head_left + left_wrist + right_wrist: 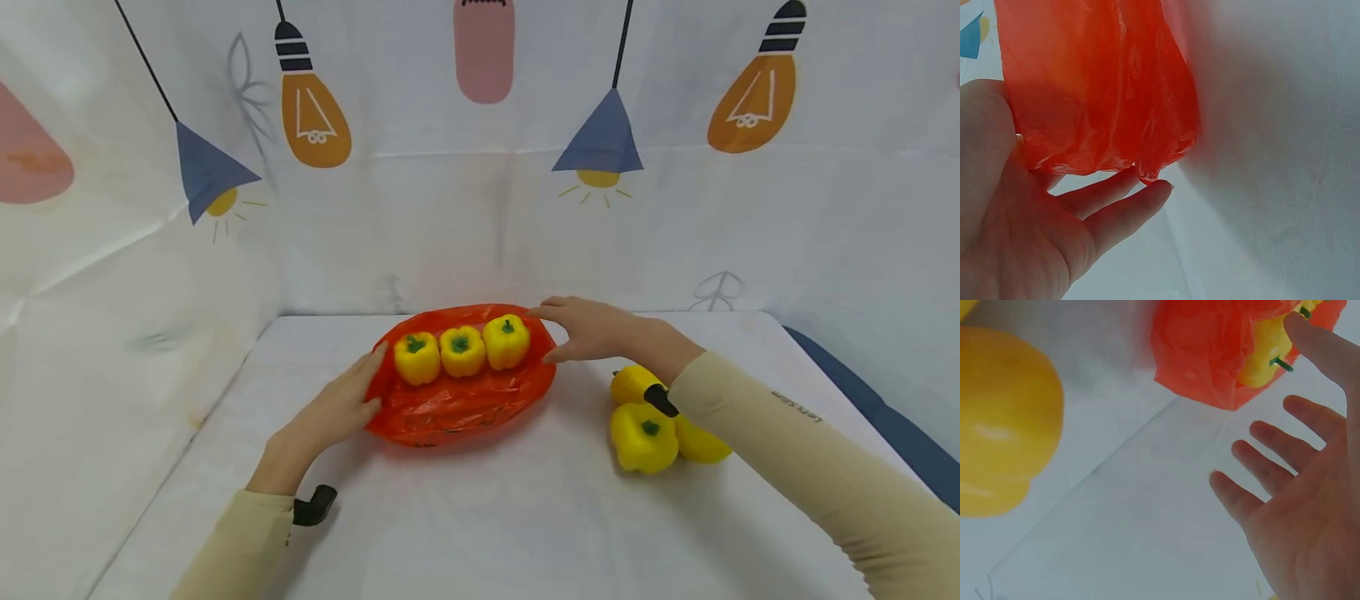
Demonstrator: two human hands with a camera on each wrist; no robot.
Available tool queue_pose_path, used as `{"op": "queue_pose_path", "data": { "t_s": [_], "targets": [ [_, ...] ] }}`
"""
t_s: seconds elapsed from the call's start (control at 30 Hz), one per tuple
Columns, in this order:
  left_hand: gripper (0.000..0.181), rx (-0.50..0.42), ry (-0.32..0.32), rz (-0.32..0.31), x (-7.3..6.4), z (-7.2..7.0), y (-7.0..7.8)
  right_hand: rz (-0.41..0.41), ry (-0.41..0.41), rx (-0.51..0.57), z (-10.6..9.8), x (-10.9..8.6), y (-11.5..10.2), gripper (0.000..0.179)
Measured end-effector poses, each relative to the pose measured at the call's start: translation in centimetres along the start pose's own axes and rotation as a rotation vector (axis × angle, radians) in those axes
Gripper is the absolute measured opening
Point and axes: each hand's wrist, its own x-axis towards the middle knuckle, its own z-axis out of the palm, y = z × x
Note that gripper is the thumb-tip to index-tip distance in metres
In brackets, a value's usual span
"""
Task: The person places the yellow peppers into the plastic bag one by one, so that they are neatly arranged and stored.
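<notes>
A red plastic bag (442, 417) lies spread on the white table, and three yellow bell peppers (462, 350) with green stems sit on it in a row. In the right wrist view, a fold of the bag (1200, 356) partly covers the nearest pepper (1260, 370). My left hand (333, 410) touches the bag's left side with extended fingers; the left wrist view shows the bag's edge (1097, 94) against its thumb and fingers. At the far right side of the bag, my right hand (596, 327) spreads its fingers and holds nothing.
Several more yellow bell peppers (643, 437) are clustered beneath the right forearm, partly hidden by it. A white printed curtain (450, 217) rises behind the table (480, 533). Something dark blue (862, 383) shows beyond the table's right edge.
</notes>
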Motion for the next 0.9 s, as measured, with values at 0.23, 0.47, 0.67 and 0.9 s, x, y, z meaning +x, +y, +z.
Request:
{"op": "queue_pose_path", "data": {
  "t_s": [0.23, 0.47, 0.67, 0.9],
  "targets": [
    [0.079, 0.000, -0.010, -0.009, 0.0, 0.0, 0.0, 0.007, -0.055, 0.039, 0.3, -2.4, 0.9, 0.076],
    [0.078, -0.008, -0.013, -0.003, 0.0, -0.1, -0.1, 0.012, -0.093, 0.068, 1.5, -5.1, 1.5, 0.070],
    [0.077, 0.004, -0.008, 0.004, 0.0, -0.2, -0.2, -0.011, -0.046, 0.046, 2.2, -8.3, 1.6, 0.065],
    [0.077, -0.005, -0.015, -0.001, -0.2, -0.2, -0.1, 0.011, -0.027, 0.049, 2.8, -11.4, 1.5, 0.067]
  ]
}}
